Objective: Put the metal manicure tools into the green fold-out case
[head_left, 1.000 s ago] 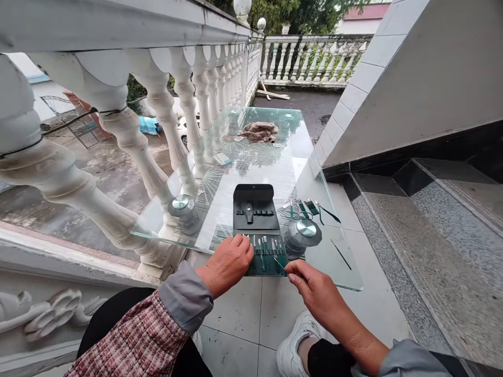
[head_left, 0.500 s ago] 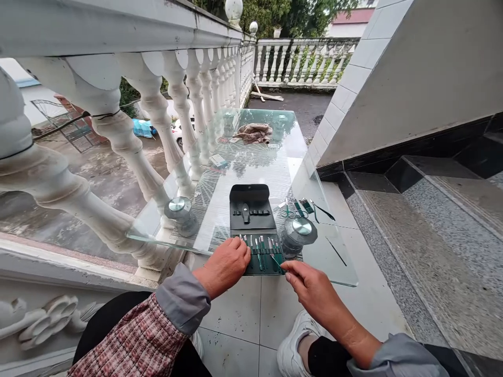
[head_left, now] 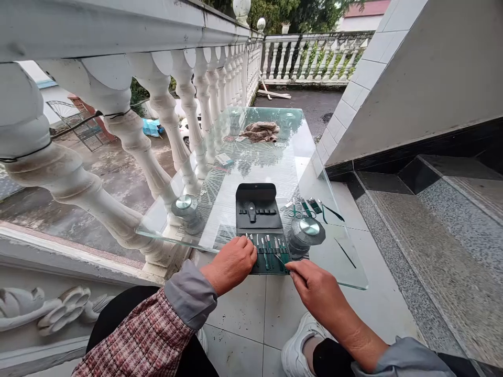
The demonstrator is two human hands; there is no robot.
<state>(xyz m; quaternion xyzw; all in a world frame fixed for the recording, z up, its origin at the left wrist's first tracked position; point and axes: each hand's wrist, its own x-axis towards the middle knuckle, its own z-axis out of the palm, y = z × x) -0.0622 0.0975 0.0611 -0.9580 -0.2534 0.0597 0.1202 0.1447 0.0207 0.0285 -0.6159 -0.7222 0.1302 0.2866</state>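
A black leather manicure case (head_left: 259, 209) lies open on the glass tabletop (head_left: 251, 178), with green-handled steel tools (head_left: 267, 252) in the loops of its near flap. My left hand (head_left: 230, 264) rests on that flap's left edge and holds nothing I can see. My right hand (head_left: 314, 285) pinches a slender steel tool (head_left: 281, 262) whose tip reaches the row of loops. Green-handled scissors (head_left: 296, 211) and other loose implements lie beyond the case, and a thin dark tool (head_left: 345, 253) lies alone on the glass at the right.
Round glass-and-metal table supports (head_left: 305, 235) stand beside the case. A crumpled cloth (head_left: 259, 132) and a small box (head_left: 223, 159) lie farther along the glass. A white balustrade (head_left: 168, 104) runs along the left, with a tiled wall (head_left: 412, 78) and granite steps (head_left: 440, 251) at the right.
The whole view has shifted slightly. Both hands remain at the case's near flap, and my right fingers still pinch the slender tool at the loops.
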